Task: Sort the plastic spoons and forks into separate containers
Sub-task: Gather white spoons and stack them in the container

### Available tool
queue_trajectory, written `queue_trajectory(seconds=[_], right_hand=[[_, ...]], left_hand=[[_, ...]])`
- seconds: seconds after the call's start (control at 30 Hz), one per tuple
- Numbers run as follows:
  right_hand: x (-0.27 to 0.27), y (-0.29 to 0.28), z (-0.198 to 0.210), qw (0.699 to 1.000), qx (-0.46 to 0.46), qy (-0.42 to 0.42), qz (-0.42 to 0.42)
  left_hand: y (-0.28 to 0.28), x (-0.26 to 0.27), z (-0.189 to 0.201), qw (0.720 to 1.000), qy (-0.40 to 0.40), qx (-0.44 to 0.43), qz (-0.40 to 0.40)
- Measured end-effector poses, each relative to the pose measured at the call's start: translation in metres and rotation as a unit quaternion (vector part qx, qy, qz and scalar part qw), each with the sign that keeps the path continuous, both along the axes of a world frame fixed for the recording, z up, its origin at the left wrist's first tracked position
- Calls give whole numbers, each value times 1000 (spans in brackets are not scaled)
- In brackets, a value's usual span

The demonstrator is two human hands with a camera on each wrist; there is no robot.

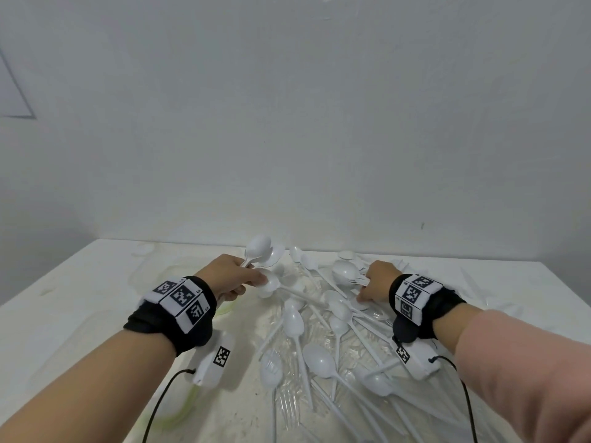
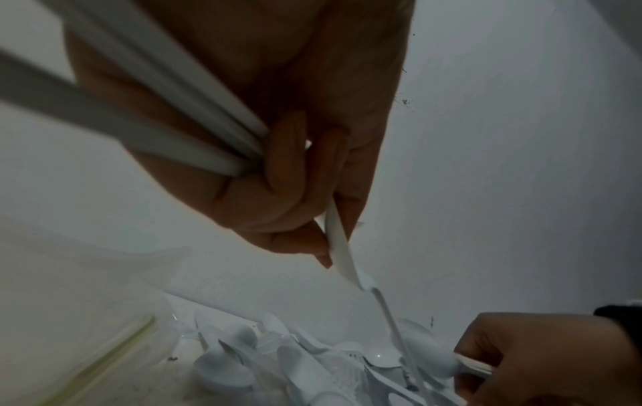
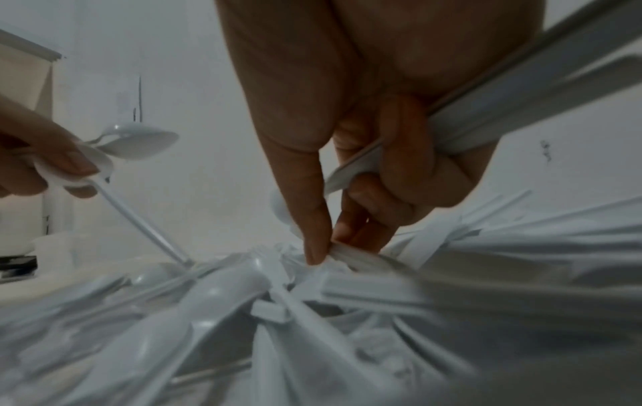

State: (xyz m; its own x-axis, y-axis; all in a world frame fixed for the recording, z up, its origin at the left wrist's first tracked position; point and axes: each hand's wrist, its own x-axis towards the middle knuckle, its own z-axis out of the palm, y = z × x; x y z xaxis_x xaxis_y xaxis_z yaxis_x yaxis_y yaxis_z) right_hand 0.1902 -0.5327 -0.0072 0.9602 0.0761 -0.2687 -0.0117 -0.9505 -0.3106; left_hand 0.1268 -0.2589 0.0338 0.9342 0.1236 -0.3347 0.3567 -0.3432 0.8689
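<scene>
Gripping bunched spoons (image 1: 260,251), left hand (image 1: 228,276) sits over the pile (image 1: 319,340) on the counter (image 1: 64,314); right hand (image 1: 377,282) grips spoons too, fingers hidden. Left wrist: fingers (image 2: 288,153) curled round handles, bowls cut off. Right wrist: thumb (image 3: 312,219) pinches a handle; pile blurred, forks indistinct.

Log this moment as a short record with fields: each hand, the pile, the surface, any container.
left hand: holds a bunch of white spoons, pinches one more
right hand: holds spoons, fingertips pinch a handle in the pile
pile: white spoons mixed with clear forks, unsorted
surface: white table
container: clear, left of the pile, contents unclear
</scene>
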Motion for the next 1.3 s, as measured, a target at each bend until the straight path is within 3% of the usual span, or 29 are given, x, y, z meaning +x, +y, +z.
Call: queue_trajectory(seconds=[0.2, 0.4, 0.6, 0.9, 1.3], right_hand=[[-11, -21, 18, 993, 113, -13, -33], [-20, -25, 34, 969, 234, -69, -37], [-33, -16, 51, 942, 328, -67, -20], [-65, 1, 53, 915, 401, 50, 0], [-85, -6, 44, 897, 426, 117, -22]], left_hand=[[-2, 3, -3, 1000, -1, -1, 6], [-20, 8, 0, 1000, -2, -8, -18], [-34, 12, -3, 999, 6, -33, -34], [-54, 1, 1, 995, 3, -80, -56], [-61, -22, -1, 989, 5, -135, -63]])
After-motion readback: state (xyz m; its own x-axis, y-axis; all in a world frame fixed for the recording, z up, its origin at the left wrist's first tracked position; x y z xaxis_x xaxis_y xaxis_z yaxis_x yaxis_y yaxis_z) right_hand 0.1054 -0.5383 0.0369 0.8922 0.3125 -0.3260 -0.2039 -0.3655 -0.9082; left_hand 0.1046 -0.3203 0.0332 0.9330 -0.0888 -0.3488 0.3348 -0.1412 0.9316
